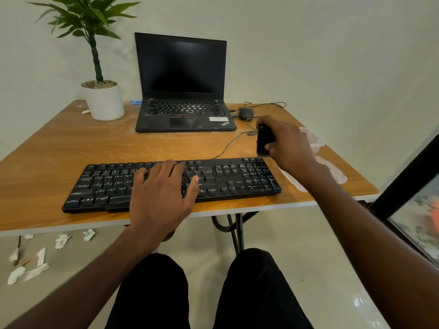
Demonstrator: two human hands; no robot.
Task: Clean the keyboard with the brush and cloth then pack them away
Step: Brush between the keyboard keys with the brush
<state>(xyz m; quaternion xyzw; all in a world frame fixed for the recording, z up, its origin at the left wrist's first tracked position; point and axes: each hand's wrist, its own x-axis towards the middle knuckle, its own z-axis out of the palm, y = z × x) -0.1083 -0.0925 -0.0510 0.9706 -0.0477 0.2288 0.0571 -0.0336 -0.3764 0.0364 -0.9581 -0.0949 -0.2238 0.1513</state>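
The black keyboard point(171, 184) lies near the front edge of the worktop point(71, 148), its long side running left to right. The left hand point(164, 188) rests flat on the middle keys, fingers spread. The right hand point(285, 143) is curled tight round a black brush point(263, 140), just past the far right corner of the keyboard. The brush stands up and down, its lower end pointing at the keys. The right hand is nearer that corner. A pale cloth point(330, 172) lies on the right
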